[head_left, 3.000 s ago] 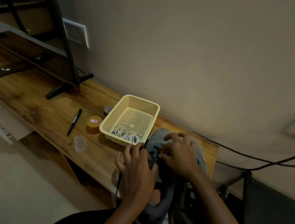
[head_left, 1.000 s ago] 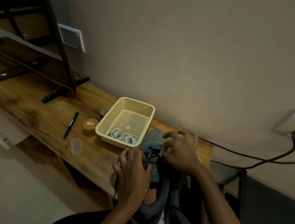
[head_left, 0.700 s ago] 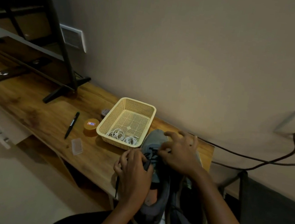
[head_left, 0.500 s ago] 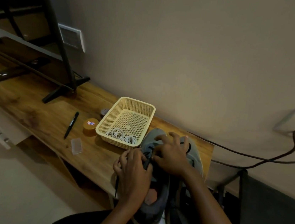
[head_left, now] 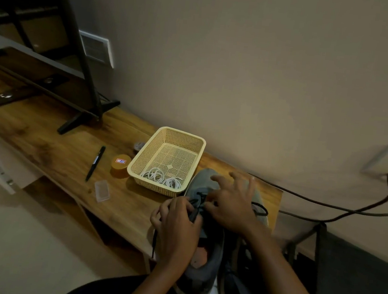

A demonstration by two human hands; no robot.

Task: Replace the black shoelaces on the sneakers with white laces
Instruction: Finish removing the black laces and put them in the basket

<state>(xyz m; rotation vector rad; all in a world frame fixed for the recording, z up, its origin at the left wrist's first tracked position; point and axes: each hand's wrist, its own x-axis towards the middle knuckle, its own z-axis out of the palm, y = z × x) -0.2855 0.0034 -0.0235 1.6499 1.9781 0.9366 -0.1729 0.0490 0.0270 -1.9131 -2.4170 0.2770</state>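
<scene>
Unlacing looks barely begun: your left hand [head_left: 178, 228] clenches the black lace [head_left: 200, 200] on the sneaker [head_left: 201, 277]; your right hand [head_left: 232, 207] splays beside it, pinch unclear. White laces [head_left: 159, 178] lie beyond your fingertips, untouched in the basket [head_left: 202, 143].

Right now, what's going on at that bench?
A person seems to be unlacing the grey sneaker next to the cream basket. The left hand grips a loose end of its black lace, and the right hand lies spread over the eyelets. The second sneaker sits beside it. The white laces lie coiled in the basket, untouched.
</scene>
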